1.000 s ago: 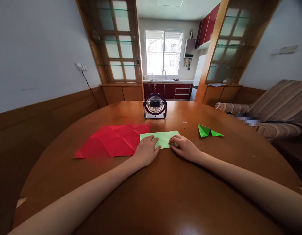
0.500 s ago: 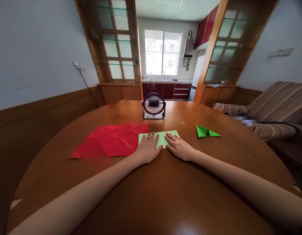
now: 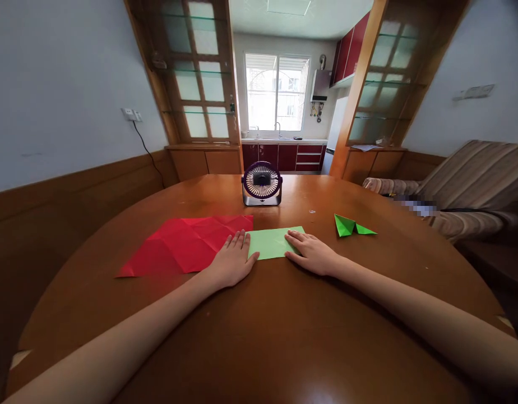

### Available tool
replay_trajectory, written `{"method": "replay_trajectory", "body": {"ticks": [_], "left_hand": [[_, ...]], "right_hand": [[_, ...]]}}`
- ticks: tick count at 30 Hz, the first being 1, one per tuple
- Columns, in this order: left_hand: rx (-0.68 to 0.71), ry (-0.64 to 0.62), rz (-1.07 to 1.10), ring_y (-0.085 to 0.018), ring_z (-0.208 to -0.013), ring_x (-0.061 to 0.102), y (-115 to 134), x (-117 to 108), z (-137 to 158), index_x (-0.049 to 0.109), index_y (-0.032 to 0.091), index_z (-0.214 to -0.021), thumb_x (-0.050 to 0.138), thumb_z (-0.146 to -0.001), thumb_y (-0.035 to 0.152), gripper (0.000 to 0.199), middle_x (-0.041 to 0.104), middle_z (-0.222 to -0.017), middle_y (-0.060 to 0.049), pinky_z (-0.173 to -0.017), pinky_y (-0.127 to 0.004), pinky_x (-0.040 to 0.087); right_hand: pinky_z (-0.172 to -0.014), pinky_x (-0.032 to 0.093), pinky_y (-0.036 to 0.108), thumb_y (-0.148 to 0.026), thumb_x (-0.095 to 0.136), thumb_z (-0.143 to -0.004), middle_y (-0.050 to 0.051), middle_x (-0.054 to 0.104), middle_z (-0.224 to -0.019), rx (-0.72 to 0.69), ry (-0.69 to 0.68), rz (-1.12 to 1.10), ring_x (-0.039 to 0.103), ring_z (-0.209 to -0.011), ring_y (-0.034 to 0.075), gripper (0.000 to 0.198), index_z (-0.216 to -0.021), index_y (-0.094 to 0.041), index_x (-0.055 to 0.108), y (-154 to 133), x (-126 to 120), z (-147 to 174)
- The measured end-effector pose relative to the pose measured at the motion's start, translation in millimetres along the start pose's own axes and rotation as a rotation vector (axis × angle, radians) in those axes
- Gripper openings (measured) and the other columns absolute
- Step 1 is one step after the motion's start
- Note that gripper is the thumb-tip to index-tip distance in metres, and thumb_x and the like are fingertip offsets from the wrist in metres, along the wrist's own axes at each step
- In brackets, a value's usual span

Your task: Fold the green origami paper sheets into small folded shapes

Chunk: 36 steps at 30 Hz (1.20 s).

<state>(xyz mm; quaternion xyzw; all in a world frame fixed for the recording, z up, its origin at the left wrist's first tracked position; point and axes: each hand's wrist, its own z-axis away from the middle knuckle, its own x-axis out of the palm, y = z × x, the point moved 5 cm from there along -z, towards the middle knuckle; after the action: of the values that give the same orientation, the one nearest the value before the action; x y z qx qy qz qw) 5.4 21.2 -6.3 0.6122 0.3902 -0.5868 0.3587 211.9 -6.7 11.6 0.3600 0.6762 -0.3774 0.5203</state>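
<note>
one pale green sheet of paper (image 3: 269, 245) lies flat on a brown wooden counter (image 3: 259, 331), held down near its ends by two bare hands. the left hand (image 3: 232, 262) rests palm down at the sheet's left edge, fingers extended and thumb set apart, with nothing clasped between them; it also overlaps the right part of a red sheet of paper (image 3: 187, 244), crossed by fold lines and spread out to the left. the right hand (image 3: 312, 253) lies over the sheet's right end, fingers stretched forward and thumb held away from them, likewise gripping nothing. between the hands, the middle of the pale green sheet shows uncovered, its near edge almost straight.

to the right, well apart from the right hand, a bright green folded paper (image 3: 345, 226) rests on the counter, its two parts ending in points. behind the pale green sheet, a small purple-rimmed fan (image 3: 262, 182) stands upright on its base. a striped armchair (image 3: 480, 179) stands beyond the counter's right side. in the background, dark red cabinets (image 3: 267, 157) sit below a bright window (image 3: 276, 92), and a white wall socket (image 3: 130, 114) shows at left.
</note>
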Motion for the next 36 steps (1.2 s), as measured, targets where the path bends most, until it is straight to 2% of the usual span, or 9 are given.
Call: {"method": "replay_trajectory", "body": {"ticks": [2, 5, 7, 10, 18, 22, 26, 31, 36], "left_hand": [[0.004, 0.023, 0.0, -0.03, -0.146, 0.015, -0.1, 0.5, -0.4, 0.026, -0.001, -0.148, 0.02, -0.097, 0.051, 0.073, 0.018, -0.155, -0.021, -0.119, -0.046, 0.014], [0.004, 0.049, 0.001, -0.03, -0.146, 0.017, 0.3, 1.6, -1.2, 0.027, 0.001, -0.148, 0.02, -0.097, 0.053, 0.074, 0.021, -0.155, -0.021, -0.118, -0.049, 0.013], [0.001, 0.05, -0.007, -0.03, -0.146, 0.016, 0.5, 2.0, -0.9, 0.027, 0.0, -0.148, 0.019, -0.097, 0.052, 0.073, 0.02, -0.155, -0.021, -0.118, -0.05, 0.012], [0.001, 0.036, -0.017, -0.03, -0.146, 0.014, 0.8, 1.5, 0.6, 0.025, -0.001, -0.148, 0.019, -0.097, 0.051, 0.073, 0.018, -0.156, -0.02, -0.118, -0.05, 0.01], [-0.009, -0.043, 0.015, -0.027, -0.147, 0.006, 0.9, -3.5, 4.0, 0.018, 0.001, -0.151, 0.015, -0.097, 0.052, 0.074, 0.009, -0.157, -0.017, -0.119, -0.051, 0.006], [-0.01, -0.092, 0.032, -0.026, -0.148, 0.002, -3.1, -5.9, 6.2, 0.015, 0.001, -0.151, 0.014, -0.096, 0.051, 0.075, 0.005, -0.158, -0.015, -0.119, -0.051, 0.003], [-0.021, -0.129, 0.019, -0.026, -0.147, 0.0, -18.8, -7.5, 11.0, 0.012, 0.002, -0.152, 0.013, -0.096, 0.051, 0.075, 0.001, -0.157, -0.014, -0.119, -0.051, 0.003], [-0.025, -0.135, 0.009, -0.027, -0.147, 0.002, -40.3, -8.8, 13.3, 0.013, 0.002, -0.152, 0.018, -0.095, 0.053, 0.077, 0.002, -0.157, -0.015, -0.118, -0.052, 0.006], [0.033, 0.095, 0.026, -0.028, -0.147, 0.015, -36.4, -17.4, 9.5, 0.026, 0.003, -0.149, 0.028, -0.095, 0.045, 0.068, 0.016, -0.157, -0.018, -0.119, -0.046, 0.015]], "right_hand": [[-0.115, 0.029, 0.048, -0.054, 0.032, -0.096, 0.018, 0.034, -0.152, -0.04, 0.057, 0.001, 0.034, -0.14, 0.031, 0.066, -0.144, -0.01, 0.042, -5.2, -3.9, -2.8], [-0.118, 0.022, 0.048, -0.047, 0.027, -0.099, 0.017, 0.027, -0.155, -0.131, 0.125, -0.025, 0.025, -0.145, 0.029, 0.061, -0.145, -0.008, 0.039, -18.0, -2.5, -13.8], [-0.119, 0.022, 0.044, -0.045, 0.024, -0.1, 0.017, 0.025, -0.156, -0.162, 0.104, -0.07, 0.024, -0.145, 0.026, 0.061, -0.146, -0.006, 0.037, -25.1, 4.6, -24.0], [-0.119, 0.021, 0.046, -0.05, 0.022, -0.1, 0.015, 0.023, -0.157, -0.169, 0.026, -0.094, 0.022, -0.146, 0.027, 0.065, -0.148, -0.009, 0.032, -28.6, 17.4, -35.2], [-0.121, 0.012, 0.044, -0.072, 0.02, -0.091, 0.014, 0.015, -0.158, -0.044, -0.094, -0.122, 0.012, -0.148, 0.026, 0.088, -0.152, -0.008, 0.021, 0.6, 20.9, -23.2], [-0.122, 0.009, 0.043, -0.076, 0.019, -0.088, 0.012, 0.011, -0.159, 0.002, -0.12, -0.102, 0.01, -0.148, 0.026, 0.093, -0.153, -0.009, 0.018, 16.1, 14.9, -14.0], [-0.122, 0.008, 0.041, -0.075, 0.019, -0.089, 0.013, 0.011, -0.158, 0.039, -0.13, -0.072, 0.008, -0.148, 0.025, 0.093, -0.152, -0.006, 0.018, 32.4, 9.4, -3.5], [-0.12, 0.006, 0.05, -0.072, 0.021, -0.091, 0.012, 0.02, -0.157, 0.05, -0.042, -0.069, 0.016, -0.147, 0.026, 0.084, -0.152, -0.014, 0.023, 38.8, 4.0, 5.3], [-0.119, 0.007, 0.055, -0.066, 0.029, -0.093, 0.017, 0.047, -0.144, 0.013, 0.107, -0.027, 0.039, -0.137, 0.03, 0.073, -0.14, -0.013, 0.048, 28.8, -4.0, 5.6]]}}
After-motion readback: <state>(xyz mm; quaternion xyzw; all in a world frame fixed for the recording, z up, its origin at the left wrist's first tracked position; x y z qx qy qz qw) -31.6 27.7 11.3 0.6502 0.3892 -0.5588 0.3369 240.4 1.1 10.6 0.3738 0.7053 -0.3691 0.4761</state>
